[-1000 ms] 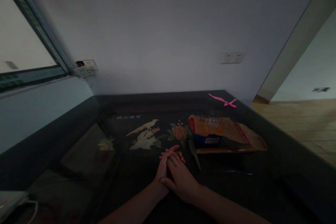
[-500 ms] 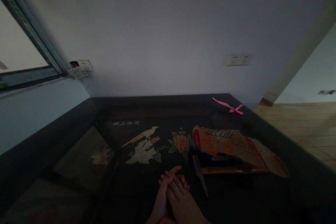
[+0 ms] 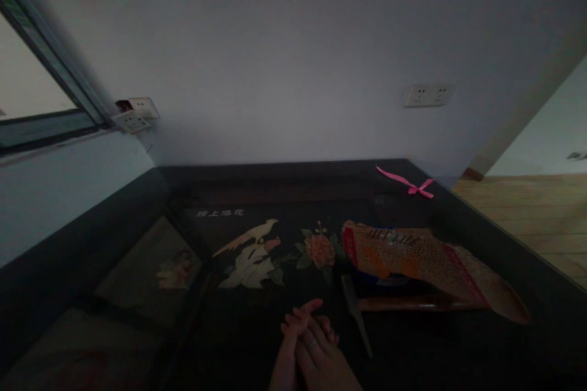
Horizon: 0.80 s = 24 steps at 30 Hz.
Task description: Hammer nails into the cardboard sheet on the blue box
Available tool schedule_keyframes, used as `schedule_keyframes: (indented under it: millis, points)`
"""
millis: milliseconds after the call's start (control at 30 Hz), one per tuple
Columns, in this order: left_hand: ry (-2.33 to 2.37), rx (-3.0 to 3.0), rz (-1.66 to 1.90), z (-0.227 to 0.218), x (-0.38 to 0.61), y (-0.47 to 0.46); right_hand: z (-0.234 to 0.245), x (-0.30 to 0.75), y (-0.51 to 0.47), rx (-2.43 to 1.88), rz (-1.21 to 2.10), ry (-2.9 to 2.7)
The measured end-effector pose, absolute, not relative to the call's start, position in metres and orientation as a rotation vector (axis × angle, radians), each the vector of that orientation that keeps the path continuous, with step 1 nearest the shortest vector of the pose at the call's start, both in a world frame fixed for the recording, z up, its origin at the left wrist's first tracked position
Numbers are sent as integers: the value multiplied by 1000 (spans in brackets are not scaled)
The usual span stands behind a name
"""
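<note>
My left hand (image 3: 290,342) and my right hand (image 3: 321,354) are clasped together low in the middle of the view, over the dark tabletop (image 3: 238,342). The fingers wrap round each other, and a ring shows on my right hand. No object shows between the palms, though their inside is hidden. Just right of the hands, apart from them, lies a pick-like hammer (image 3: 355,314) with a long tapered metal head. Its brown wooden handle runs rightward, partly under a crumpled, speckled orange-and-red packet (image 3: 408,256).
A pink ribbon (image 3: 415,188) tied in a bow lies at the back right of the table. A bird picture (image 3: 250,263) and a flower picture (image 3: 320,250) decorate the tabletop. Wall sockets (image 3: 429,96), a left window (image 3: 36,73) and wooden floor (image 3: 518,201) surround it.
The view has shifted a little, so the packet, hammer and ribbon appear slightly farther right. My hands stay clasped and appear slightly lower and to the right.
</note>
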State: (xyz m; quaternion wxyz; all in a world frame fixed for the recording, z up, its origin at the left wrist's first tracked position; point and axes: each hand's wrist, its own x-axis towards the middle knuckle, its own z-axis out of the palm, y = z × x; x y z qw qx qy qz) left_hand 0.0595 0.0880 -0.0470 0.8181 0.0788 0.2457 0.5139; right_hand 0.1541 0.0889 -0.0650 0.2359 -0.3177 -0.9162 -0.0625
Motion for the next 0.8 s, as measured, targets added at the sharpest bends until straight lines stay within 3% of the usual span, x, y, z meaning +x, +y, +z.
schedule_keyframes:
  millis: [333, 800]
  points:
    - [525, 181, 1179, -42, 62, 81, -43, 153, 74, -1060, 402, -2573]
    - [649, 113, 1245, -22, 67, 85, -17, 143, 68, -1096, 395, -2383]
